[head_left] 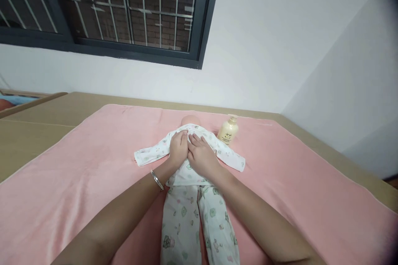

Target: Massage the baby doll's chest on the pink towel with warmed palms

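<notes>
forearms [267, 219] stretch past the trousers [182, 221] to the top [190, 179], spread on the blanket [280, 169]; left hand [179, 147] and right hand [202, 155] lie flat on the top, gripping nothing i can see; pushing sideways could ruck it, and a jerked sleeve [231, 158] might topple the bottle [228, 131] beside it

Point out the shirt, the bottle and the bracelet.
Shirt [188, 177]: head view, cloth just above the hem.
Bottle [228, 132]: head view, middle of its body.
Bracelet [157, 180]: head view, on its band.
</notes>
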Motion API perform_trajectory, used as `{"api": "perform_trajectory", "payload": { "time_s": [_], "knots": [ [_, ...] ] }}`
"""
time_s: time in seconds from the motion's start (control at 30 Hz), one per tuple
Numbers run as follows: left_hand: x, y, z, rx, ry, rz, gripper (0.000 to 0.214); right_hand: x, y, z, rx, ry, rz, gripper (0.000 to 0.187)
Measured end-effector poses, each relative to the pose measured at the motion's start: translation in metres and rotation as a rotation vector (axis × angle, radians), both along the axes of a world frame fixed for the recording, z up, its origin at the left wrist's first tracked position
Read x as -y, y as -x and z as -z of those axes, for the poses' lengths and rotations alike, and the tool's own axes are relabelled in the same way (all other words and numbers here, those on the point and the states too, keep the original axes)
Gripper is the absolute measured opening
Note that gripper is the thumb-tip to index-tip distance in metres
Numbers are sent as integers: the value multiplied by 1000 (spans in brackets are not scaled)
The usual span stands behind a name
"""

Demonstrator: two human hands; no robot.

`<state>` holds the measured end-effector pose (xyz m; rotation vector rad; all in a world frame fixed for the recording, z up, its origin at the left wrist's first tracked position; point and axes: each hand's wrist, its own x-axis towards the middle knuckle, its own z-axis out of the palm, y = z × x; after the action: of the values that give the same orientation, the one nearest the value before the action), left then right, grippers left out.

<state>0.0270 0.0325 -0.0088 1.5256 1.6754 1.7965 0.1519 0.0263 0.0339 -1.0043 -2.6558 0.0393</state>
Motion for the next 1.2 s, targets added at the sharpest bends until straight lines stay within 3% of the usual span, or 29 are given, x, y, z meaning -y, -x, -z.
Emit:
{"api": "perform_trajectory", "payload": {
  "time_s": [0.07, 0.2, 0.37, 0.47, 0.57, 0.7, 0.83, 1.07, 1.2],
  "knots": [
    [0, 0, -1, -10, -4, 1, 40, -13, -3, 1, -38, 67, -25, 53],
    [-1, -1, -3, -95, 51, -4, 37, -35, -8, 5, -119, 176, 97, 58],
    [2, -7, -5, -356, 218, -123, 44, -41, -10, 10, -190, 228, 172, 63],
    [4, -10, -7, -481, 282, -119, 47, -46, -11, 12, -251, 274, 213, 60],
    [1, -6, -8, -534, 295, -86, 47, -43, -10, 11, -236, 243, 260, 58],
    [-7, 4, -9, -549, 324, -55, 42, -18, -6, 1, -101, 157, 297, 52],
    [-6, 4, -14, -620, 347, -72, 43, -4, -5, -11, -37, 148, 293, 47],
    [12, -19, -20, -767, 263, -69, 37, -51, -20, 2, -182, 234, 122, 55],
    [8, -8, -23, -713, 314, -32, 40, -39, -16, -4, -147, 194, 165, 50]
  ]
}}
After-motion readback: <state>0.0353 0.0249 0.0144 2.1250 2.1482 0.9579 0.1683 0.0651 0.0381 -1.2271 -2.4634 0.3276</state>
